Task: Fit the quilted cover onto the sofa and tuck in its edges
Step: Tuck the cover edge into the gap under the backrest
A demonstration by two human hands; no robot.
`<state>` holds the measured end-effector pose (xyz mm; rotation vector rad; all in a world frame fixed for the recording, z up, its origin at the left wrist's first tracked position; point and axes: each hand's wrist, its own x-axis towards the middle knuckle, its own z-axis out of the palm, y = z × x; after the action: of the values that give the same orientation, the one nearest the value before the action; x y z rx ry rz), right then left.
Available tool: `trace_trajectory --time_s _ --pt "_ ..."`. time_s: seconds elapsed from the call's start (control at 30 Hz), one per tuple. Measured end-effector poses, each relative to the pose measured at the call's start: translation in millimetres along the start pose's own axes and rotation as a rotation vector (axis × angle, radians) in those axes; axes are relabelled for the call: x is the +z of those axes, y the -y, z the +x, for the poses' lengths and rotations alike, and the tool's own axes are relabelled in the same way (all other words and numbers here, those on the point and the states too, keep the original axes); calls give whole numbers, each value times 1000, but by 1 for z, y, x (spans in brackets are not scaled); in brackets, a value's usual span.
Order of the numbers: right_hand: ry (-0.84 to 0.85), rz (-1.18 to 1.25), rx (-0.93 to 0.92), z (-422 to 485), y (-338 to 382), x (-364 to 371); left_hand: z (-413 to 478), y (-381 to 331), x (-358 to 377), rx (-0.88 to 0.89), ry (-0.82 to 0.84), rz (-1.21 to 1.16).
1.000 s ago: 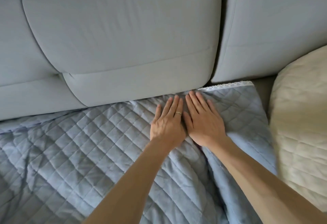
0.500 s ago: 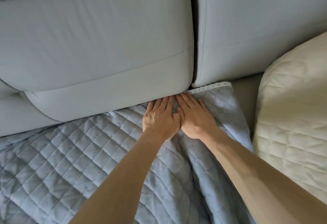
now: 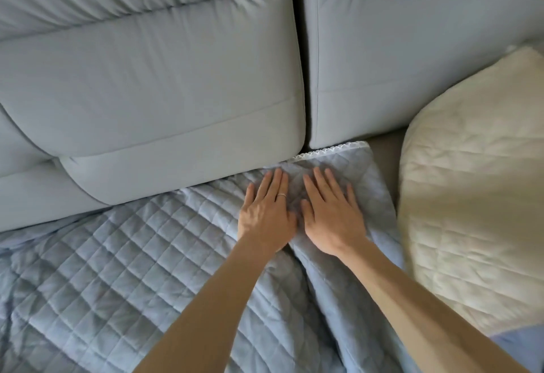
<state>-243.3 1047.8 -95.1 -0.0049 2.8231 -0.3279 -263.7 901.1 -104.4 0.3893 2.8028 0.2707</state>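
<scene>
Both hands have slid back from the back cushion (image 3: 153,87), fingers showing. Left hand (image 3: 266,216) and right hand (image 3: 332,216) lie flat, holding nothing, on the blue quilted cover (image 3: 117,269) on the sofa seat, beside a cream pillow (image 3: 477,196).

My left hand (image 3: 266,219) and right hand (image 3: 331,216) lie flat, side by side, on the quilted cover (image 3: 117,269) just below the sofa (image 3: 162,78) back cushions.

Cream quilted cushion (image 3: 474,184): lying at frame right, rounded edge up, stitched in a diamond pattern. Light blue fabric (image 3: 518,346): just below cushion's lower edge.
</scene>
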Motion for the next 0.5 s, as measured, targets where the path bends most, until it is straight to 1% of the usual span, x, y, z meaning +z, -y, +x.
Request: trace_trajectory --time_s 0.07,0.1,0.23,0.33,0.4,0.5 --pt "85 -6 -46 6 -4 -1 12 2 0 15 38 1" --pt "98 -41 -68 9 -5 2 14 2 2 23 43 -4" --pt "68 -131 -96 20 -3 7 16 3 9 20 44 -27" --pt "11 -190 -151 39 -4 8 32 3 10 -13 38 -59" --pt "8 -233 -180 46 -5 8 39 3 9 -11 43 -55" --pt "13 -214 -162 46 -3 13 43 5 7 -7 58 -40"
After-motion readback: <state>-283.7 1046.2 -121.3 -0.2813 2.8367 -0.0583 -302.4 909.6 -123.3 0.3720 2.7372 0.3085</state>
